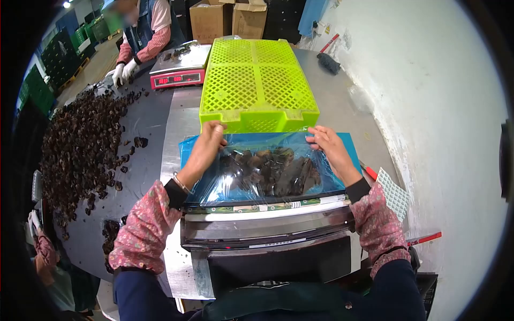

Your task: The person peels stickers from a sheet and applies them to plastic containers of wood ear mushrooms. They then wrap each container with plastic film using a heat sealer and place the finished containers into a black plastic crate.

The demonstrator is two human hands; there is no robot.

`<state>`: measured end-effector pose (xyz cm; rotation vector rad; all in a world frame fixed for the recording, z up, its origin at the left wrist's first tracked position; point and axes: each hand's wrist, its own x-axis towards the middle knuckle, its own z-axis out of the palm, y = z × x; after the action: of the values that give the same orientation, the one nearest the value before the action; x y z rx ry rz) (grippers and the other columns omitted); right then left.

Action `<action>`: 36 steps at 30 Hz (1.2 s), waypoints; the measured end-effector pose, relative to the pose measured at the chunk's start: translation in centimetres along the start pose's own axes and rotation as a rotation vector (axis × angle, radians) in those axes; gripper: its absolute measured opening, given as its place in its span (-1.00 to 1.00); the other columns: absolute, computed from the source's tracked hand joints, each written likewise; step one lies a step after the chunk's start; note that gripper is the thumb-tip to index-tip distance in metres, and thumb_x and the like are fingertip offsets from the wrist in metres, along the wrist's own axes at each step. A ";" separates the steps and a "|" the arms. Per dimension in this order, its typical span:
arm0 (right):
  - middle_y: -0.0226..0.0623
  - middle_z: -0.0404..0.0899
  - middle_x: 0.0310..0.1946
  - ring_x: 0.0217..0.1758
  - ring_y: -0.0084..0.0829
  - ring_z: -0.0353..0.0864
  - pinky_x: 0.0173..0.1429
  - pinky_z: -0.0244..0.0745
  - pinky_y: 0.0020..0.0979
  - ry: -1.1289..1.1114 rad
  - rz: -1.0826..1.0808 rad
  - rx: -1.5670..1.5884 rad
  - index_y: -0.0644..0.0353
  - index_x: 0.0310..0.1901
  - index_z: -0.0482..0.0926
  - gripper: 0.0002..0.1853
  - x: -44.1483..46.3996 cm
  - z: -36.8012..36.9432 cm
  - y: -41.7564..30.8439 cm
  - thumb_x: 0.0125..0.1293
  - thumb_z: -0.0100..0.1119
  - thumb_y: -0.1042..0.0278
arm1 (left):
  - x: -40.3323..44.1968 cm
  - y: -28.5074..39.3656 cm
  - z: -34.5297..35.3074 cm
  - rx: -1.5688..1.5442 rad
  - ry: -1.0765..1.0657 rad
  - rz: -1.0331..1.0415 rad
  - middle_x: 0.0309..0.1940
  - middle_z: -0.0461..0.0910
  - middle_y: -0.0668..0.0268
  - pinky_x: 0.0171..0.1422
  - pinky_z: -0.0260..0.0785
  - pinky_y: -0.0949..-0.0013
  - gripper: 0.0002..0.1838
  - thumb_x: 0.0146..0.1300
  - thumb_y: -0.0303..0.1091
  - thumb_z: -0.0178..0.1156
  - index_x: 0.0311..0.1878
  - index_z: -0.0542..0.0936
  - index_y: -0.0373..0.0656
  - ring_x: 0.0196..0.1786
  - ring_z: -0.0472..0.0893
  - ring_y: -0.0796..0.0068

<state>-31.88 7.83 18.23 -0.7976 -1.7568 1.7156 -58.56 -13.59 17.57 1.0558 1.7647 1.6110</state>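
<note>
In front of me a clear plastic bag lies flat, with dark brown clumps that look like dried mushrooms inside. My left hand pinches the bag's far left corner between thumb and fingers. At the far right corner, my right hand pinches the film the same way. Beneath the bag is a blue sheet. The bag's near edge lies along the strip of a dark machine that looks like a bag sealer.
An upturned lime-green crate stands just beyond my hands. Left of it is a red scale bearing dark pieces. A large heap of brown clumps covers the left side. Another person's gloved hands are at the heap; red-handled tools lie right.
</note>
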 end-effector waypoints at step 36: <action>-0.49 0.39 -0.66 -0.73 -0.72 0.29 -0.70 0.20 -0.62 0.069 0.175 -0.029 0.27 -0.24 0.52 -0.59 -16.8 2.6 -6.2 0.51 -0.15 0.07 | -15.7 10.2 0.7 0.186 -0.031 -0.057 -0.75 0.30 0.39 -0.65 0.10 0.47 -0.52 0.53 -0.05 -0.16 -0.39 0.40 -0.28 -0.73 0.26 0.68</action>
<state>-22.72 -6.42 24.66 -1.0378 -1.7121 1.7543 -47.22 -26.14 25.48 1.0969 1.9355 1.4103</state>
